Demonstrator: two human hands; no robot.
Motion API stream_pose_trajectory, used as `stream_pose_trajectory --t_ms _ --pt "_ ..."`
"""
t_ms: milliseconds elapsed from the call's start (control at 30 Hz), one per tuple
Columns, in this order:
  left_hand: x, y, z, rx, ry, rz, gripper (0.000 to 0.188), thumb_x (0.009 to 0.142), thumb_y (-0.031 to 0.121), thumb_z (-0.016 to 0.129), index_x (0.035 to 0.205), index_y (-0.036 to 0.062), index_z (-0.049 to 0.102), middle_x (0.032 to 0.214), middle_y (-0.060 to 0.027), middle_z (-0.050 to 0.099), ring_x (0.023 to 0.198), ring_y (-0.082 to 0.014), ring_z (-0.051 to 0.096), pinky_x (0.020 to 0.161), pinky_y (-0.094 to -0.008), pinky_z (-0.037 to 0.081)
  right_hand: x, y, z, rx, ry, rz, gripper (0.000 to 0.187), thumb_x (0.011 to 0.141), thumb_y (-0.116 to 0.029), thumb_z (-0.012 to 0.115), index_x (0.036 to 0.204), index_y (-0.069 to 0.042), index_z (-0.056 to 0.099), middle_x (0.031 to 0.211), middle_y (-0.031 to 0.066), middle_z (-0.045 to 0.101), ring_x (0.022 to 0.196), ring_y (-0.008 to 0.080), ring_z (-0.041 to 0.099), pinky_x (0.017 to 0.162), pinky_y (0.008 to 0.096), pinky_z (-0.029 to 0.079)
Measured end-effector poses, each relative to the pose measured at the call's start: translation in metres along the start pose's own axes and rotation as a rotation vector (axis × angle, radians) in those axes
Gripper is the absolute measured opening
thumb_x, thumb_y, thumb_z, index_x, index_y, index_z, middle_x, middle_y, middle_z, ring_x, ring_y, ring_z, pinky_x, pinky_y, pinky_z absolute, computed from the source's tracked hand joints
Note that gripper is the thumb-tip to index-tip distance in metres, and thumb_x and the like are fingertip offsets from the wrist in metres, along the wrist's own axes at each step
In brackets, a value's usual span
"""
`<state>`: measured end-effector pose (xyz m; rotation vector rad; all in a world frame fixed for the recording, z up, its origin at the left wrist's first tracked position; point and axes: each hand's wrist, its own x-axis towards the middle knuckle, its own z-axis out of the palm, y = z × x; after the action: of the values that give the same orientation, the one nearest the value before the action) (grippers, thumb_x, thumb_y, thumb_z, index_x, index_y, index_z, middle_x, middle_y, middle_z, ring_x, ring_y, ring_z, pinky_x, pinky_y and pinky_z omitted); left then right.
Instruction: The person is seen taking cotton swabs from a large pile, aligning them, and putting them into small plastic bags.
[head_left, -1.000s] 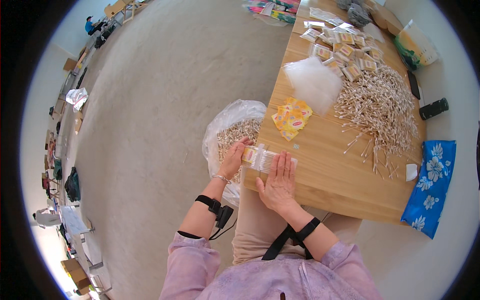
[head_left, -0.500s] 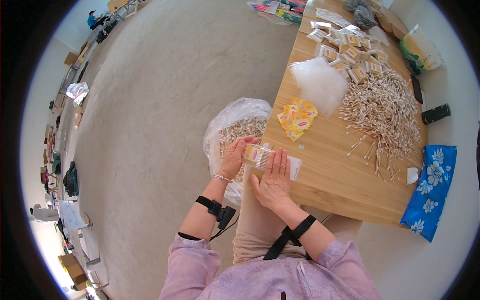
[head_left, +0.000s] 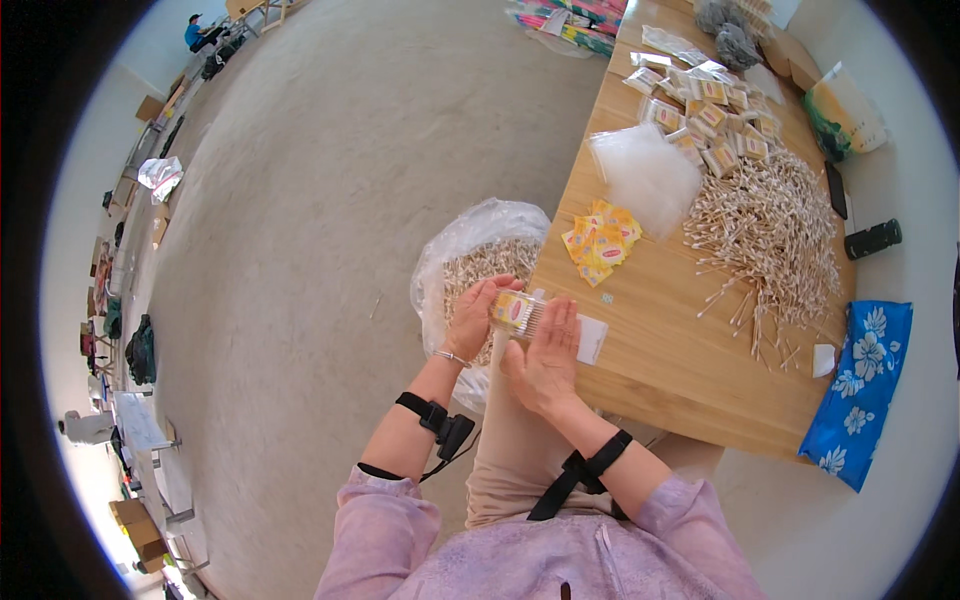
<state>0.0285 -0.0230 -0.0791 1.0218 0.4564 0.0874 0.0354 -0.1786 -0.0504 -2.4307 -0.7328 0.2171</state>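
Observation:
My left hand (head_left: 472, 318) grips the left end of a small clear packet of cotton swabs (head_left: 516, 312) with a yellow card inside, fingers and thumb closed round it. Against the packet's other end lies my right hand (head_left: 547, 358), its fingers stretched out flat and close together. A white slip (head_left: 592, 340) shows past the right fingertips at the table's edge. Further up the table is a small pile of yellow cards (head_left: 602, 241). Clear plastic bags (head_left: 648, 175) lie in a stack beyond them. To the right spreads a large heap of loose cotton swabs (head_left: 770, 230).
Several filled packets (head_left: 705, 112) are piled at the far part of the wooden table (head_left: 660, 350). An open plastic sack of swabs (head_left: 480, 225) stands on the floor left of the table. By the wall are a black cylinder (head_left: 873, 239) and a blue floral pouch (head_left: 857, 390).
The packet and both hands have moved only slightly. Less of the packet shows between the hands, and its right end is more covered by my right hand. The view has shifted a little.

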Motion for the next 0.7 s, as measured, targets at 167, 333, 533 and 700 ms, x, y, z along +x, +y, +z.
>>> stream_pose_trajectory --t_ms 167,333,533,700 --pt "0.000 0.001 -0.012 0.000 -0.016 0.060 0.050 0.101 0.036 0.033 0.133 -0.0017 0.042 0.131 -0.0155 0.052 0.122 -0.0229 0.048 0.105 -0.0345 0.038 0.020 0.015 -0.015 0.567 0.253 0.011 0.067 0.092 -0.025 0.040 0.144 0.008 0.013 0.152 0.0262 0.010 0.142 0.0406 0.003 0.115 0.0461 0.005" --pt "0.001 -0.001 -0.010 0.046 -0.040 0.099 0.061 0.100 0.046 0.030 0.142 0.0018 0.033 0.142 -0.0134 0.041 0.132 -0.0233 0.037 0.111 -0.0367 0.028 0.025 0.013 -0.002 0.794 0.288 -0.010 0.059 0.094 -0.022 0.033 0.144 0.007 0.017 0.152 0.0236 0.014 0.144 0.0336 0.006 0.115 0.0394 0.006" --pt "-0.002 -0.002 -0.009 0.124 -0.096 0.129 0.072 0.097 0.057 0.024 0.145 0.0034 0.027 0.146 -0.0130 0.035 0.136 -0.0236 0.031 0.113 -0.0364 0.024 0.026 -0.002 0.009 0.979 0.263 -0.012 0.061 0.095 -0.024 0.032 0.144 0.008 0.016 0.153 0.0228 0.014 0.144 0.0317 0.006 0.115 0.0374 0.006" --pt "-0.001 -0.003 -0.009 0.123 -0.119 0.131 0.071 0.097 0.056 0.024 0.145 0.0034 0.027 0.146 -0.0129 0.036 0.137 -0.0223 0.031 0.112 -0.0351 0.024 0.031 -0.014 0.012 0.974 0.280 -0.023 0.060 0.096 -0.024 0.033 0.144 0.008 0.017 0.153 0.0225 0.015 0.144 0.0317 0.006 0.115 0.0373 0.006"
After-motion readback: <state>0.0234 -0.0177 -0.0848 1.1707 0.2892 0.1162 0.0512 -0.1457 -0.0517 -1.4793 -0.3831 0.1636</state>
